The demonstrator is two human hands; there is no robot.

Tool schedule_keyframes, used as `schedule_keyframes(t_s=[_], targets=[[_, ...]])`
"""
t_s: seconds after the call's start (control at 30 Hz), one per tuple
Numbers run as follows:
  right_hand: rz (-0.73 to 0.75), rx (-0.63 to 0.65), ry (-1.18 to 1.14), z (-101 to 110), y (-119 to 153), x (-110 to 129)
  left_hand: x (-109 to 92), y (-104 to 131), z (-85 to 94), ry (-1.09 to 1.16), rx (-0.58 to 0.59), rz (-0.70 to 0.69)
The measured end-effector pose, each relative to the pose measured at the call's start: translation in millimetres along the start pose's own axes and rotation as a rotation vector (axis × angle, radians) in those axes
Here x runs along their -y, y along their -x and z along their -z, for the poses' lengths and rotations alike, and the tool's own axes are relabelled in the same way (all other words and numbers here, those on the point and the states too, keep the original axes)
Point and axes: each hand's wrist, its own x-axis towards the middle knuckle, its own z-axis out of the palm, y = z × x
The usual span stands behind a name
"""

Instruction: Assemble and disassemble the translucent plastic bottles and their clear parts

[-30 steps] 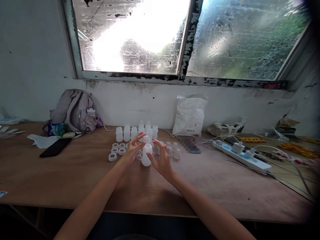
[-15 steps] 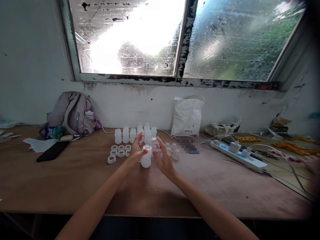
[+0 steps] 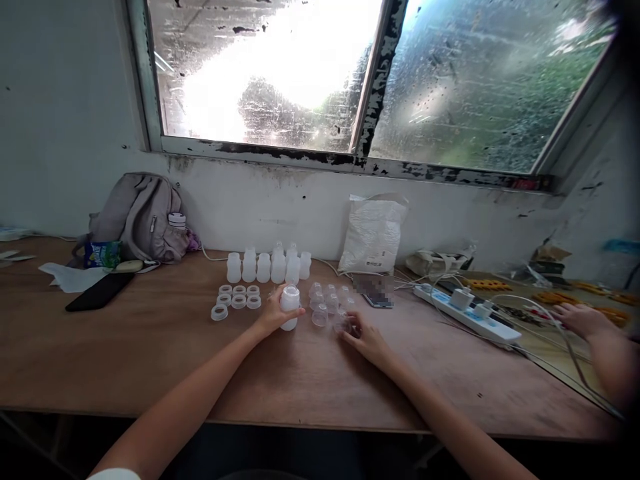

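My left hand (image 3: 273,315) is wrapped round a frosted white baby bottle (image 3: 289,301), which stands upright on the table with a white collar at its top. To the right, my right hand (image 3: 369,341) has its fingers closed on a clear plastic cap (image 3: 341,323) at the near edge of a group of similar clear caps (image 3: 320,315). Left of the bottle lie several white screw rings (image 3: 239,301) in rows. Behind it stand several frosted bottles (image 3: 263,268) in a line, a few topped with nipples.
A grey backpack (image 3: 143,220), a black phone (image 3: 100,292) and white tissue are at the left. A white plastic parcel (image 3: 373,233) leans on the wall. At right lies a power strip (image 3: 467,317) with cables; beyond it, another person's hand (image 3: 585,321) is near yellow pieces.
My right hand has moved away from the bottle, right and down, to the clear caps. My left hand still has the bottle. The other person's hand has come further into view.
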Motion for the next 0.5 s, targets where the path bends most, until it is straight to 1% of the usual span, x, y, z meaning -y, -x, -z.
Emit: schedule_keyframes(t_s=[0.1,0.17,0.23,0.37,0.5], targets=[[0.003,-0.061,0.078,-3.4,-3.4,-0.4,-2.4,2.2,-0.7,-0.046,-0.026,-0.031],[-0.005,-0.088,0.089,-4.3,-5.4,0.0,-3.6,3.1,-0.6,-0.066,-0.035,-0.035],[-0.015,-0.099,0.047,-4.3,-6.3,0.5,-3.8,3.7,-0.7,-0.075,-0.046,-0.032],[-0.018,-0.082,-0.071,-3.8,-6.4,2.3,-0.9,4.0,-1.3,-0.136,-0.049,-0.055],[-0.019,-0.077,-0.092,-2.8,-7.0,4.3,3.5,3.2,-2.0,-0.25,-0.08,-0.111]])
